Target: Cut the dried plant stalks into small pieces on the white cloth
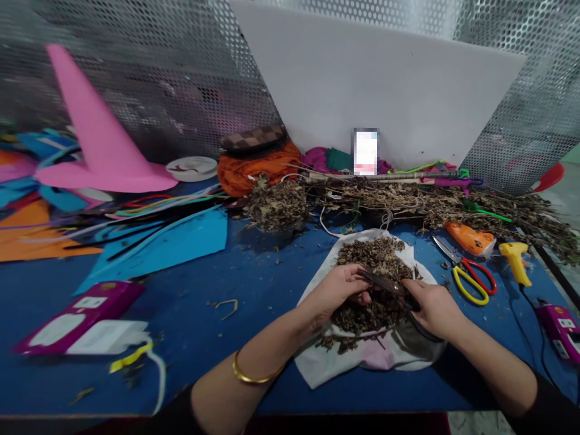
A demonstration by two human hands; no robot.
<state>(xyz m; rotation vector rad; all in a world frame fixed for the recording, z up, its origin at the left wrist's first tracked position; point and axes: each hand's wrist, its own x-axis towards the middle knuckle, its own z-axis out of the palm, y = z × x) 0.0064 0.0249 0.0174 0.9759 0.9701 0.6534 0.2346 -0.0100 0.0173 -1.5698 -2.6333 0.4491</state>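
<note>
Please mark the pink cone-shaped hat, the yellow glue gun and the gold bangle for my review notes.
Pink cone-shaped hat (98, 136): head view, middle of the cone.
Yellow glue gun (515, 260): head view, on its body.
Gold bangle (248, 379): head view, front of the band.

— "How does the light fall?"
— "Cool and dim over the blue tabletop (263, 272), its source out of view; pale glints dot the perforated metal (190, 36) beyond the fingers (356, 272), and soft shadow darkens the table nearer the camera, to their right."
— "And the focus?"
— "Slight blur at the fingers, heavier smearing on the purple box (102, 305) far left; beyond them, a pixelated screen (366, 151) glares white. Wide-angle distortion stretches the edges."
</note>
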